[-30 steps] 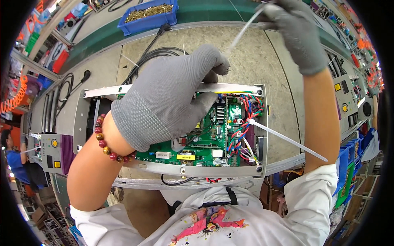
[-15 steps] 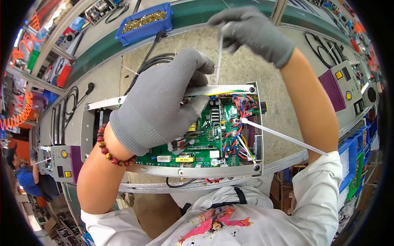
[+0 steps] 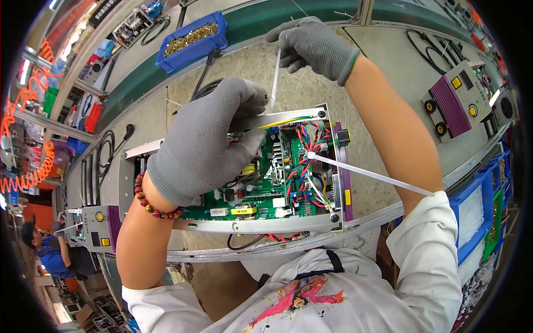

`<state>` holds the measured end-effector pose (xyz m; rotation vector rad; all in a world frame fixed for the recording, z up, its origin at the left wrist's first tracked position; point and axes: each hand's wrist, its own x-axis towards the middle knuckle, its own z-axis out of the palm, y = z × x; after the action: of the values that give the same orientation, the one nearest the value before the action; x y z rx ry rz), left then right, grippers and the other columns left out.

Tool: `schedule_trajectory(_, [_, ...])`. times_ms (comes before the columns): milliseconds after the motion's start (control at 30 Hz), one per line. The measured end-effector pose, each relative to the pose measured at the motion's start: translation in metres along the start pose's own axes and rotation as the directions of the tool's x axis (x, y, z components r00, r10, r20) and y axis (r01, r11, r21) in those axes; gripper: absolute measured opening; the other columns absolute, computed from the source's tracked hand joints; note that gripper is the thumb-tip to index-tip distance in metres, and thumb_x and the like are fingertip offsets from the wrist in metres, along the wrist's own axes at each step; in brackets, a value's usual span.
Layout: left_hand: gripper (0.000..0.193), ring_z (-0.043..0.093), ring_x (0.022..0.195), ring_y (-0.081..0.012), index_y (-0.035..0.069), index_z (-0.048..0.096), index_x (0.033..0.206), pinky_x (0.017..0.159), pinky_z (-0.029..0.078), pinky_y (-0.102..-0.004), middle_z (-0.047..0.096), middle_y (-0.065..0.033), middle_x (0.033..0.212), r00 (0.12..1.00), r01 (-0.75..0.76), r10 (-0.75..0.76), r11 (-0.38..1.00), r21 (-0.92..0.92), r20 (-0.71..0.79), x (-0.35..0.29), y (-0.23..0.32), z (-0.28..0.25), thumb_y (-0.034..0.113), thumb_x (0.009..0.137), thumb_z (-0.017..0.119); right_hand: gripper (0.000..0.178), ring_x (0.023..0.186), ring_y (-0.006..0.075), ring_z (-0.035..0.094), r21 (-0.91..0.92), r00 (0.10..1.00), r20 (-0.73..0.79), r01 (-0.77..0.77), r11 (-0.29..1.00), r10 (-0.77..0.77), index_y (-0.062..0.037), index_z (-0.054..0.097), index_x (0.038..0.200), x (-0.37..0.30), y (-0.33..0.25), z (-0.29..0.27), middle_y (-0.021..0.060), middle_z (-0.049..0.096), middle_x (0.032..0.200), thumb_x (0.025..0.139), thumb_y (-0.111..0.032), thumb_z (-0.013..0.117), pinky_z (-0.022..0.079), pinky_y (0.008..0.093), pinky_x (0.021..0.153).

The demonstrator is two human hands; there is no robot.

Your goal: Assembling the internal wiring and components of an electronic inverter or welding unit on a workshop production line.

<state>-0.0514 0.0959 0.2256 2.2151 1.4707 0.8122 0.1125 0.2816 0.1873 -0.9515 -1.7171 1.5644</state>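
An open metal chassis point(image 3: 261, 226) lies before me with a green circuit board point(image 3: 266, 202) inside. My left hand point(image 3: 205, 144), grey-gloved, reaches over its far rail point(image 3: 286, 117), fingers beyond it and thumb inside; the grip is closed around the rail. A white cable tie point(image 3: 276, 75) rises from just past that rail to my right hand point(image 3: 313, 47). The right glove's fingers are curled around the tie's upper end. Another white cable tie point(image 3: 369, 175) circles the red, blue and green wire bundle point(image 3: 312, 139), its long tail pointing right, over my right forearm.
A blue bin point(image 3: 191, 41) of brass-coloured small parts stands at the far side. Black cable point(image 3: 206, 89) lies behind the chassis. Similar purple-and-grey units sit at right point(image 3: 455, 100) and left point(image 3: 100, 228). Blue bins point(image 3: 472, 216) line the right edge. A co-worker point(image 3: 53, 250) is at far left.
The whole view has shifted, bringing the chassis slightly left in it. My right hand, blurred before, has moved left and its fingers are now clearly curled at the tie.
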Motion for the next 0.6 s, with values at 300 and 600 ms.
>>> schedule_trajectory(300, [0.034, 0.069, 0.101, -0.0152, 0.001, 0.053, 0.115, 0.089, 0.057, -0.0291, 0.065, -0.0091, 0.108, 1.0, 0.006, -0.006, 1.0, 0.023, 0.003, 0.001, 0.001, 0.0, -0.004, 0.085, 0.068, 0.032, 0.066, 0.017, 0.069, -0.094, 0.994, 0.109, 0.03, 0.995, -0.02, 0.0031, 0.07, 0.114, 0.01, 0.0, 0.005, 0.0108, 0.069, 0.081, 0.087, -0.008, 0.057, 0.06, 0.0287, 0.055])
schedule_trajectory(600, [0.032, 0.068, 0.096, -0.0156, 0.003, 0.058, 0.111, 0.084, 0.056, -0.0285, 0.067, -0.0093, 0.103, 1.0, 0.021, -0.021, 0.998, 0.064, 0.008, 0.001, 0.004, 0.0, -0.003, 0.082, 0.071, 0.034, 0.063, 0.0211, 0.069, -0.02, 0.939, 0.317, -0.135, 0.991, 0.134, 0.0059, 0.07, 0.11, -0.012, 0.002, 0.027, 0.0155, 0.07, 0.078, 0.08, -0.007, 0.06, 0.06, 0.0319, 0.058])
